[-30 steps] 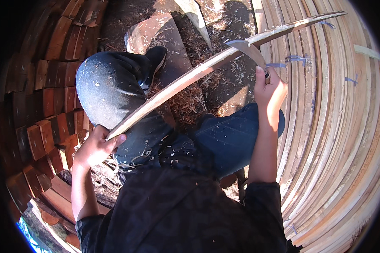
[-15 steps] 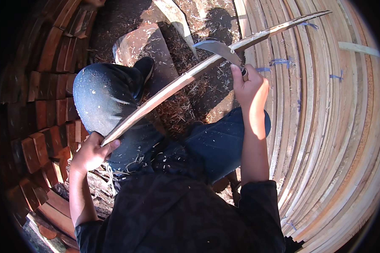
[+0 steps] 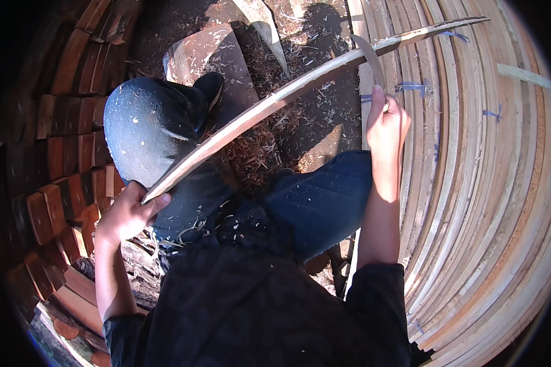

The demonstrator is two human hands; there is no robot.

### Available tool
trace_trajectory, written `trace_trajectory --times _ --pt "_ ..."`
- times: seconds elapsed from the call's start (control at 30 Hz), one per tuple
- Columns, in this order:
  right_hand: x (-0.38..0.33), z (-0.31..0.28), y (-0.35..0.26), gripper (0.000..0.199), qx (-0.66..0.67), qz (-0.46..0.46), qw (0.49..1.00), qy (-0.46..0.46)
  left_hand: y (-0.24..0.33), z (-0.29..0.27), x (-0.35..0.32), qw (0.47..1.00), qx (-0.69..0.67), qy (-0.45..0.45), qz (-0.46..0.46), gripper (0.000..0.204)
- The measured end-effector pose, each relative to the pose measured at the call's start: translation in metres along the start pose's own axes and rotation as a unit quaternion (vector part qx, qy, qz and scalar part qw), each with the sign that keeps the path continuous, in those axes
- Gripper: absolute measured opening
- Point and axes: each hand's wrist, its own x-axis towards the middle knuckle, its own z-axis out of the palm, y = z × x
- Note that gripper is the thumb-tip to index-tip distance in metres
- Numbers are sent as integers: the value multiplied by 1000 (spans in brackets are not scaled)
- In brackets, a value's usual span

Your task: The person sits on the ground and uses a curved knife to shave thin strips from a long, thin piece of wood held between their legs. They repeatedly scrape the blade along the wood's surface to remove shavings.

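A long, pale wooden strip (image 3: 251, 120) with rough edges runs slantwise from my lap to the far right. My left hand (image 3: 128, 214) grips its near end beside my left knee, thumb on top. In my right hand (image 3: 387, 131) is a knife with a curved blade (image 3: 371, 60), the fingers closed round its handle, which is mostly hidden. The blade lies across the strip, toward its far part. Past the blade, the strip's thin far end reaches over the stacked boards.
Long boards (image 3: 465, 183) are stacked along my right, with blue ties (image 3: 413, 87) on some. Cut wood blocks (image 3: 55, 211) are piled on my left. Ahead lie a flat wooden slab (image 3: 211, 52), a pointed offcut (image 3: 264, 30) and scattered shavings (image 3: 257, 144) on the ground.
My right hand and the knife have moved right along the strip, and the blade has turned more upright. My left hand keeps its grip on the near end, shifted slightly.
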Motion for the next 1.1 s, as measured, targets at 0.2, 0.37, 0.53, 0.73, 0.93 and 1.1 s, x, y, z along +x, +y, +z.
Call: trace_trajectory --times 0.2,0.37,0.53,0.73,0.93,1.1 --pt "-53 35 -68 42 59 -157 979 -114 0 0 0 999 -45 -6 21 48" --pt "-12 23 -23 44 -14 -29 998 -49 -10 4 0 998 -38 28 37 46" --pt "29 -16 121 60 -84 278 954 68 -7 3 1 999 0 32 28 49" --pt "30 11 84 50 113 222 967 60 -5 6 0 1000 14 11 21 44" --pt "41 26 90 38 104 113 984 85 -14 11 -3 988 -10 102 119 53" --pt "34 22 91 22 194 109 972 71 -21 6 -1 982 -15 80 171 62"
